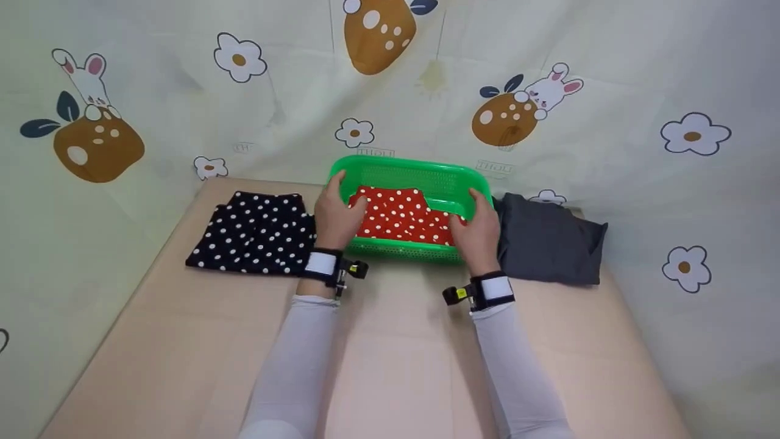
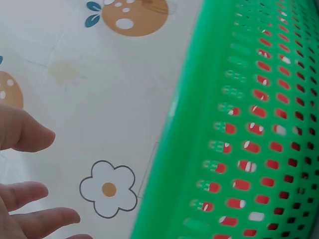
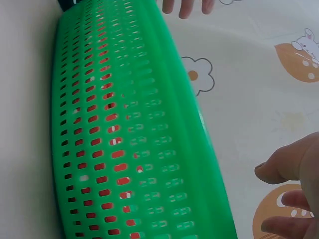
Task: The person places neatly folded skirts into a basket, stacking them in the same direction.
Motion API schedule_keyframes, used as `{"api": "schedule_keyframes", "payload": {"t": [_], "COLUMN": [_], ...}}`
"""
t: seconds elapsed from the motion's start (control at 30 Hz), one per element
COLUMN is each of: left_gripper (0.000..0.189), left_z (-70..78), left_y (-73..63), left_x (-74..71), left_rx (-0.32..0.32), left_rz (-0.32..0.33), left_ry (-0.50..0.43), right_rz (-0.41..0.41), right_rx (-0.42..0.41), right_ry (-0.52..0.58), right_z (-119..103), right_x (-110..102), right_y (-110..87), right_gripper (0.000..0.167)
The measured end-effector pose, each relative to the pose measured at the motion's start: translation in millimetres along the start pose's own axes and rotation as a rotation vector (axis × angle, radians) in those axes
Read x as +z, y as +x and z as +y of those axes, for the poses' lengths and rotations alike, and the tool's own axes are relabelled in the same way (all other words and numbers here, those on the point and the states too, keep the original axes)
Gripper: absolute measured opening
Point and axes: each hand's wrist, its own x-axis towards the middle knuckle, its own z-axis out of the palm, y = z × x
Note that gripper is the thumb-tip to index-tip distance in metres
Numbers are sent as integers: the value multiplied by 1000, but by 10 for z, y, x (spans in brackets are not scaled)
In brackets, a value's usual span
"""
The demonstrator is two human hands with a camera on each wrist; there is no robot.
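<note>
A green plastic basket (image 1: 402,249) with perforated walls stands at the back of the table, against the patterned backdrop. Inside lies a folded red cloth with white dots (image 1: 393,213); its red also shows through the wall holes in both wrist views. My left hand (image 1: 336,214) is over the basket's left end, thumb and fingers spread apart. Over the right end, my right hand (image 1: 478,235) is held the same way, thumb pointing inward. Both wrist views show fingers (image 2: 45,221) and thumb (image 3: 281,167) extended beyond the rim, with nothing between them.
A folded black cloth with white dots (image 1: 253,235) lies left of the basket. To the right is a folded dark grey garment (image 1: 548,241). The beige table (image 1: 390,353) extends toward me, and the patterned backdrop (image 1: 292,110) rises behind its back edge.
</note>
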Motion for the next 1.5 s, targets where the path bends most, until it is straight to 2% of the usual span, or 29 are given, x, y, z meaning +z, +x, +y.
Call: {"api": "schedule_keyframes", "payload": {"t": [0.17, 0.4, 0.7, 0.93, 1.17, 1.37, 1.5], "left_gripper": [66, 62, 56, 50, 46, 45, 45], "left_z": [14, 60, 172, 282, 492, 646, 755], "left_y": [4, -25, -92, -252, -423, -631, -766], "left_x": [-12, 25, 178, 345, 529, 673, 792], "left_rx": [-8, -44, 8, 45, 74, 104, 147], "left_rz": [-14, -15, -58, -106, -184, -273, -344], "left_ry": [-41, -43, -25, -158, -255, -316, -314], "right_rz": [-17, -21, -24, -17, 88, 183, 194], "right_rx": [14, 12, 34, 69, 136, 275, 354], "right_ry": [-1, 6, 32, 61, 62, 25, 1], "right_z": [-5, -12, 8, 81, 369, 750, 933], "right_x": [-18, -28, -97, -218, -557, -997, -1218], "right_y": [-5, 1, 36, 56, 203, 252, 266], "right_gripper": [64, 61, 59, 61, 58, 56, 60]}}
